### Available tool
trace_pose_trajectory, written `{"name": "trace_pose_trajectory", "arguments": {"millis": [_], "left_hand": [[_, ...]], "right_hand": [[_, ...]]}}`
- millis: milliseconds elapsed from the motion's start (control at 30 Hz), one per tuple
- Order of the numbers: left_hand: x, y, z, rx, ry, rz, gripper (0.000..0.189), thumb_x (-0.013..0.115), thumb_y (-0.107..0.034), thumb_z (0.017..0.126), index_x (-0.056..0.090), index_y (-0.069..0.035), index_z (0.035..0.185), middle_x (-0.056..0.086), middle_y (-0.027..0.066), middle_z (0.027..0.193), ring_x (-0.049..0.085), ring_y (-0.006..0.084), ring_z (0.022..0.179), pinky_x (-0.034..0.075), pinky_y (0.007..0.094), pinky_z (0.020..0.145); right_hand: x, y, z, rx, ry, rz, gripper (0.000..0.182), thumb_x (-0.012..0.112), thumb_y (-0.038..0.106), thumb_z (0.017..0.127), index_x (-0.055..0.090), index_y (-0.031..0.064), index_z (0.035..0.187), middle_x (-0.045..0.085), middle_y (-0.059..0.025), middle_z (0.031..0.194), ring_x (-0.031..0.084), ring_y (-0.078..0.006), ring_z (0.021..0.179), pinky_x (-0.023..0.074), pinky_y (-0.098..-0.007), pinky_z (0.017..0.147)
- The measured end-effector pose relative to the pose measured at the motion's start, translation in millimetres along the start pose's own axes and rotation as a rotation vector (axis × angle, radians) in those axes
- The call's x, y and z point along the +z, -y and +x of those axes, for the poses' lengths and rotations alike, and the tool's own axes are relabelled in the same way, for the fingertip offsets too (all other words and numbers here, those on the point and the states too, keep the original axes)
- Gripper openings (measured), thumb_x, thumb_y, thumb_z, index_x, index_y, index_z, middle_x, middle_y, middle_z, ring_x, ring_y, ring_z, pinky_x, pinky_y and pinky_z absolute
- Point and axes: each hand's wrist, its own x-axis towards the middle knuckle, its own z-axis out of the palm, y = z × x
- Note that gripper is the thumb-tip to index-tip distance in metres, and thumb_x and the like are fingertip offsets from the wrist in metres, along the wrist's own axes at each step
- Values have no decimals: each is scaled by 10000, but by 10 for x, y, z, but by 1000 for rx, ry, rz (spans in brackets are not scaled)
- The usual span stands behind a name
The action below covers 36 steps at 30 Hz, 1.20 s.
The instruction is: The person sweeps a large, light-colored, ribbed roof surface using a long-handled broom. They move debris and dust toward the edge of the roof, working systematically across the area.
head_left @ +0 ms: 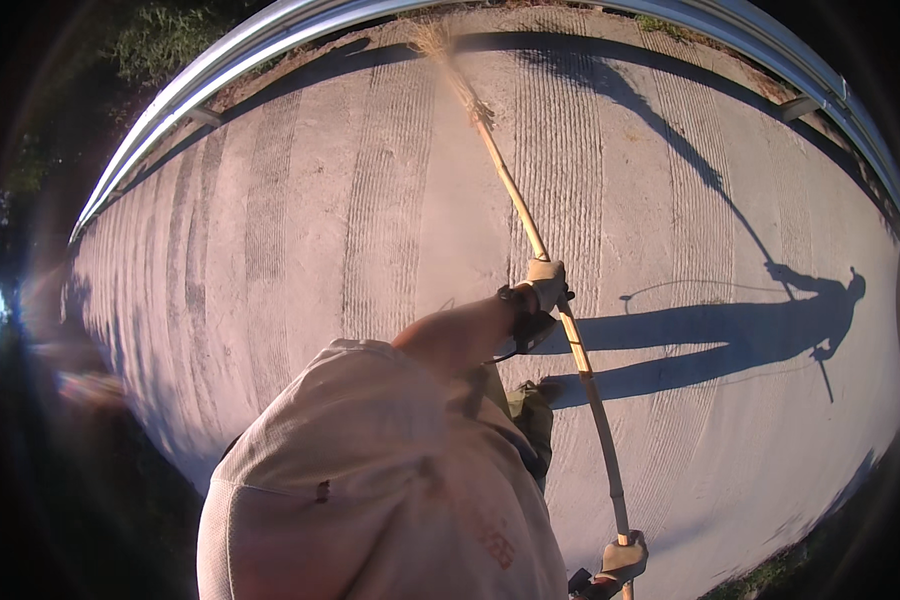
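My left hand (546,282), in a light work glove, is closed around the middle of a bamboo broom handle (521,202). Lower in the view, my right hand (624,559), also gloved, grips the same pole near its other end. The pole runs in a long slant between them and beyond. At the far end, the broom's straw-coloured bristles (433,41) spread near the guardrail's shadow; they look blurred. Black devices are strapped at both wrists, the left one (531,330) more fully in sight. My light shirt hides part of the ground.
Concrete pavement (465,172) with grooved bands lies underfoot. A metal guardrail (285,30) on short posts curves along the far edge, with dry plant litter beneath it. Bushes (169,41) grow beyond. My shadow (720,330) stretches right. Grass (772,574) borders the lower right.
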Motion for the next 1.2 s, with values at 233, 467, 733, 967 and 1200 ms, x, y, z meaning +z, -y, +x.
{"name": "trace_pose_trajectory", "arguments": {"millis": [233,467,733,967,1200], "left_hand": [[-1988,593,420,672,154,1826,165,537,-300,883,618,-164,833,607,-18,660,603,187,642,477,358,670],[-3266,686,-658,158,-122,1974,286,638,-412,816,717,-206,997,702,3,915,665,213,910,505,339,691],[-4091,1159,-632,130,-140,1810,363,680,-480,801,716,-121,757,648,93,641,608,205,573,478,363,540],[-3513,482,-390,266,6,1769,203,670,-347,785,676,-144,800,642,87,716,650,228,740,497,355,610],[-2651,-204,682,249,-104,936,198,628,-193,834,639,-9,762,664,146,725,665,242,647,509,366,529]], "right_hand": [[-193,505,1067,-254,150,-295,71,635,102,696,652,148,748,655,-111,655,659,-326,628,507,-441,560],[-358,1856,1648,-778,65,-392,66,611,153,708,556,141,672,599,-75,569,639,-292,588,475,-427,593],[-727,2907,1691,-1077,-110,-367,71,617,165,671,557,127,675,588,-76,567,616,-313,591,444,-430,646],[-1002,2565,1500,-784,-50,-450,68,614,121,662,561,131,704,592,-59,562,614,-265,566,429,-415,636],[-755,1787,765,-379,55,-403,61,628,191,774,649,135,762,633,-111,589,640,-309,539,490,-426,546]]}}
